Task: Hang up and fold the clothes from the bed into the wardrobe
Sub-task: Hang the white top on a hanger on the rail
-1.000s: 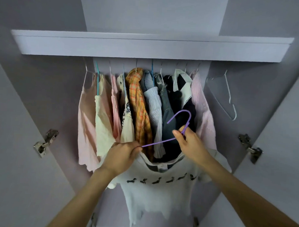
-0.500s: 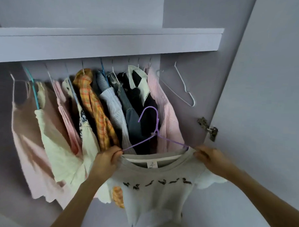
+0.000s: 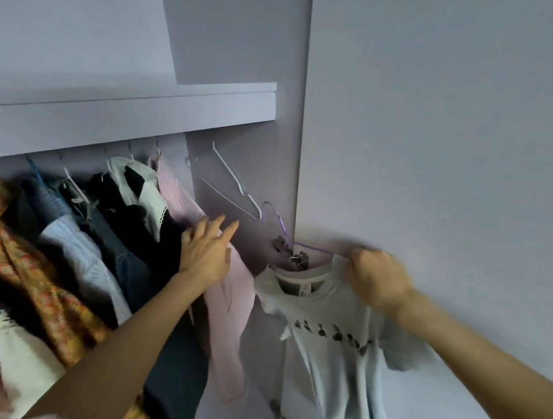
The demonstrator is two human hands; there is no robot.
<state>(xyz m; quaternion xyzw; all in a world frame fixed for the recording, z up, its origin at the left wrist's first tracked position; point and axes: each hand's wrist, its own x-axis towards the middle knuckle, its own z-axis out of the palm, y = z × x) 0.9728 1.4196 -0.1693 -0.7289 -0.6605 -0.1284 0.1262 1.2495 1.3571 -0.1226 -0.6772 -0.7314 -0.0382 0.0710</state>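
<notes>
A white T-shirt [image 3: 332, 344] with a row of small dark figures hangs on a purple hanger [image 3: 281, 223] at the right of the wardrobe. My right hand [image 3: 376, 278] grips the shirt's right shoulder together with the hanger's arm. The hanger's hook points up, near the door hinge [image 3: 290, 251]. My left hand [image 3: 207, 250] lies with straight fingers against the pink striped shirt [image 3: 229, 315], the rightmost garment on the rail. To its left hang several clothes: a black and white top [image 3: 139, 190], dark garments, a light blue one, an orange plaid shirt [image 3: 29, 262].
An empty white hanger [image 3: 235, 188] hangs at the rail's right end, next to the wardrobe's side wall [image 3: 255, 164]. A shelf board [image 3: 130, 108] runs above the rail. The open door [image 3: 429, 152] stands close on the right.
My left hand let go of the T-shirt's left shoulder and moved onto the pink shirt. My right hand carried the hanger and T-shirt to the right. The view swung right.
</notes>
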